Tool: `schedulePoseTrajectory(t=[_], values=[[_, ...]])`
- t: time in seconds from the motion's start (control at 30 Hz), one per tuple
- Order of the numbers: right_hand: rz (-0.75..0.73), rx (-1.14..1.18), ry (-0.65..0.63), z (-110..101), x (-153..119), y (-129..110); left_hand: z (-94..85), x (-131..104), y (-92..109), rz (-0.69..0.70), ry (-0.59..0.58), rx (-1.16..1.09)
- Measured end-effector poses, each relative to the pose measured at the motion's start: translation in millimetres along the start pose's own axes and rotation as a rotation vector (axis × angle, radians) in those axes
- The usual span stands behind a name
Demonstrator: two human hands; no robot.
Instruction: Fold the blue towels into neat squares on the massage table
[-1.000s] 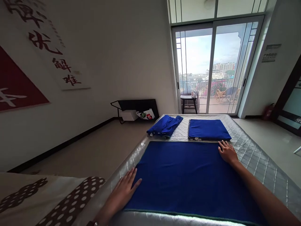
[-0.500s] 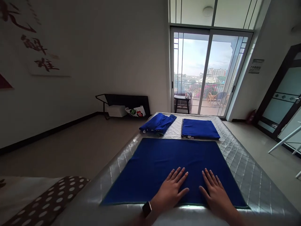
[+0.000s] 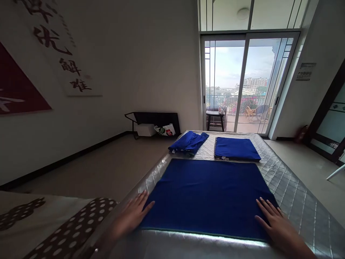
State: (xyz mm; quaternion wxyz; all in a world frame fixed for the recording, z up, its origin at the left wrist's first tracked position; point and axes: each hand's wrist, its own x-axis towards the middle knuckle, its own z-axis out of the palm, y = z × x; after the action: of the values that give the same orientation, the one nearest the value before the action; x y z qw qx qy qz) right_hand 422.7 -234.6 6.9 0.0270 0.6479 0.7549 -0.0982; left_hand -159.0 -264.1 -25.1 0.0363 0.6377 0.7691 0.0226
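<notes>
A dark blue cloth (image 3: 205, 198) lies spread flat near me on the silver quilted mattress (image 3: 299, 194). At its left edge is my left hand (image 3: 132, 212), fingers stretched out, thumb near the cloth's border, slightly blurred. My right hand (image 3: 277, 219) rests with spread fingers on the cloth's right edge. Neither hand grips anything. Beyond the cloth sit a neatly folded blue cloth (image 3: 237, 148) on the right and a loosely bunched blue cloth (image 3: 188, 142) on the left.
Polka-dot bedding (image 3: 78, 223) fills the lower left. By the far wall stands a low black rack (image 3: 159, 120) with a white box (image 3: 146, 130) and a printed bag (image 3: 165, 130). Sliding glass doors (image 3: 246, 84) close off the far end. A white leg (image 3: 335, 172) shows at far right.
My hands have moved apart from the cloth's middle, the left to its left edge, the right to its right edge. The view has turned slightly left.
</notes>
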Motion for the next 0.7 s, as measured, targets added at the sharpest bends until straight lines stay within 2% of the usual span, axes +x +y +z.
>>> schedulePoseTrajectory(t=[0.07, 0.13, 0.23, 0.3, 0.37, 0.57, 0.63, 0.7], values=[[0.008, 0.027, 0.016, -14.1, 14.1, -4.3, -7.1, 20.1, 20.2, 0.062, 0.078, -0.015], [-0.004, 0.046, 0.057, -30.3, 36.7, -14.4, -16.8, 44.1, 57.5, 0.16, 0.105, -0.034], [-0.004, 0.028, 0.091, -48.3, 80.2, -30.6, -28.0, 76.0, 112.0, 0.293, 0.051, -0.038], [0.003, -0.002, 0.091, -53.1, 108.7, -34.8, -29.6, 90.4, 128.2, 0.3, 0.01, -0.029], [-0.006, -0.024, 0.103, -52.9, 132.8, -30.9, -26.8, 99.5, 124.2, 0.258, -0.006, -0.024], [0.05, -0.043, 0.149, -38.7, 175.0, 2.5, -16.9, 111.1, 67.9, 0.163, 0.037, -0.05], [0.062, -0.044, 0.175, -31.7, 182.4, 9.7, -16.2, 111.8, 59.2, 0.132, 0.059, -0.068], [0.096, -0.044, 0.185, -25.4, 187.7, 13.7, -16.8, 111.2, 58.7, 0.106, 0.07, -0.087]])
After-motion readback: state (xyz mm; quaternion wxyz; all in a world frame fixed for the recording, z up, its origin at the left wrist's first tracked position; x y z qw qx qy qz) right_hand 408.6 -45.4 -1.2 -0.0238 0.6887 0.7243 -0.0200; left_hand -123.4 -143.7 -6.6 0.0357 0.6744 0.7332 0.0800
